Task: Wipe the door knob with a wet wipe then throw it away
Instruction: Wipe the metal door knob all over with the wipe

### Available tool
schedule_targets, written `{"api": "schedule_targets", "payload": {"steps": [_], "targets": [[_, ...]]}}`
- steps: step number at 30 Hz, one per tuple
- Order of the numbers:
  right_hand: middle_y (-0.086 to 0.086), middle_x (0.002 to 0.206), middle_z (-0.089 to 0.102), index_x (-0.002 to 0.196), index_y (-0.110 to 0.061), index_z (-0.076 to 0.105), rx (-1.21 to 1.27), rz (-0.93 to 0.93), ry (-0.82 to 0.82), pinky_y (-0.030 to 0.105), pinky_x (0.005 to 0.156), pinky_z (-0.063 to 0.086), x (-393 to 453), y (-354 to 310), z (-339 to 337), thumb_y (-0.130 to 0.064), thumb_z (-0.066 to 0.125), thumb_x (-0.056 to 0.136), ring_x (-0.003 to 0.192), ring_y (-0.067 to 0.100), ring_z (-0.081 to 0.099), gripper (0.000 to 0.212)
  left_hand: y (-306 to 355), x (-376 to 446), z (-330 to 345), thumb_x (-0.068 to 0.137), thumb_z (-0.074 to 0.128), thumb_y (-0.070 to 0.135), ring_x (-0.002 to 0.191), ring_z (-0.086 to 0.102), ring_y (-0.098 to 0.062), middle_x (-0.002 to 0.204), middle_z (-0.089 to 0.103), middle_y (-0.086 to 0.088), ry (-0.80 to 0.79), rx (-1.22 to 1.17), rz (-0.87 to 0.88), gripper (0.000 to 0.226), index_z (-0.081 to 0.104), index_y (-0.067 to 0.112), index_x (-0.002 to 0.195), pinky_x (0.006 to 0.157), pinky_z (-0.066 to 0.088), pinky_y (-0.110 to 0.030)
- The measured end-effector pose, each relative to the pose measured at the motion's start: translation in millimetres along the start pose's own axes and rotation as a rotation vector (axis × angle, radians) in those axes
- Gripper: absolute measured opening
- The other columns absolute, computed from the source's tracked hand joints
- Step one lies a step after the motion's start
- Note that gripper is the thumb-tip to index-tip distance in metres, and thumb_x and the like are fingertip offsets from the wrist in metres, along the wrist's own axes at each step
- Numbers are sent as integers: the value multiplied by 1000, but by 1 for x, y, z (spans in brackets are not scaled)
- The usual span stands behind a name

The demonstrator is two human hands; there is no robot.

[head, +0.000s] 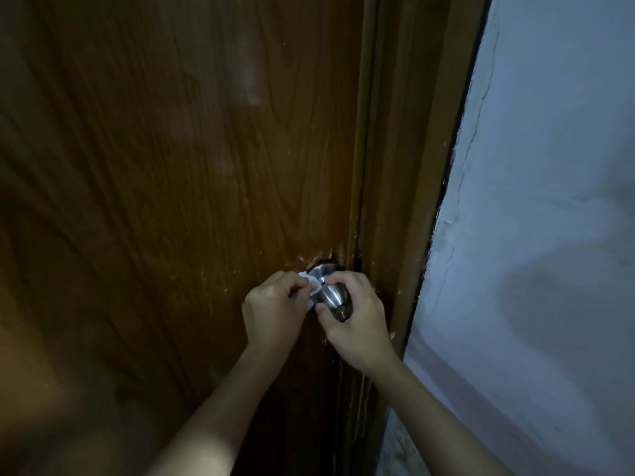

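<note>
A round silver door knob (332, 294) with a keyhole in its face sticks out of a brown wooden door (171, 183). My left hand (273, 309) pinches a small white wet wipe (313, 289) and presses it against the knob's left side. My right hand (355, 319) grips the knob from the right, with the thumb under its face and the fingers over the top. Most of the wipe is hidden inside my left fingers.
The brown door frame (395, 166) runs right beside the knob. A pale painted wall (549, 201) with cracks fills the right side. Scratches and chipped paint mark the door around the knob. The scene is dim.
</note>
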State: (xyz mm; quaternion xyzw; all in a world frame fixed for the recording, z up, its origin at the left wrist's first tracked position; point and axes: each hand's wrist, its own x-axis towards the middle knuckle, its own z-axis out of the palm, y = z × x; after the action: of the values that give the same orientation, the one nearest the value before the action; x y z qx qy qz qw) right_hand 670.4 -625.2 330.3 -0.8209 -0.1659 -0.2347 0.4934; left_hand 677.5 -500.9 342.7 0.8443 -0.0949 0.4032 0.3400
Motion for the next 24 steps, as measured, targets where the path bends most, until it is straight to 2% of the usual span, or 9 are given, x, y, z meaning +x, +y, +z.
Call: {"api": "schedule_targets", "payload": {"steps": [3,7,14,18,21,24], "targets": [[-6,108,51,106,-21,55,23,2,-9,4,74,41,0,0,-1,-12,68,76,96,0,51,34,14,11,4,70,75,10,58,63,-13,69,70,-3,5,36,39,6,69,10,71,49,52,-26],[-7,109,50,106,-23,54,25,21,-20,5,72,42,0,-1,-2,-14,68,75,96,0,51,35,16,13,6,71,75,12,57,61,-13,70,68,-3,-19,84,36,9,66,9,70,47,47,-22],[-4,108,51,106,-23,50,60,61,10,25,76,49,-2,0,-3,-17,71,72,95,11,53,40,-7,-16,4,69,76,7,61,62,-11,72,70,-5,-49,31,-57,9,68,9,72,52,52,-25],[-2,105,54,105,-22,50,94,66,-11,17,70,43,0,2,-6,-17,73,71,92,9,55,41,-1,-5,-1,72,74,9,63,65,-12,75,72,-3,-74,68,1,6,69,10,75,53,55,-27],[-2,104,56,105,-21,50,127,73,-18,14,69,46,0,2,-8,-16,73,70,92,7,56,42,12,11,-1,72,73,10,63,67,-14,74,72,-2,-55,101,65,4,70,12,74,53,55,-27],[0,102,59,103,-20,51,168,73,-20,21,69,51,1,4,-8,-15,74,69,90,11,59,41,27,26,9,67,76,7,56,65,-16,66,71,-2,-80,191,147,9,68,12,66,48,50,-24]]}}
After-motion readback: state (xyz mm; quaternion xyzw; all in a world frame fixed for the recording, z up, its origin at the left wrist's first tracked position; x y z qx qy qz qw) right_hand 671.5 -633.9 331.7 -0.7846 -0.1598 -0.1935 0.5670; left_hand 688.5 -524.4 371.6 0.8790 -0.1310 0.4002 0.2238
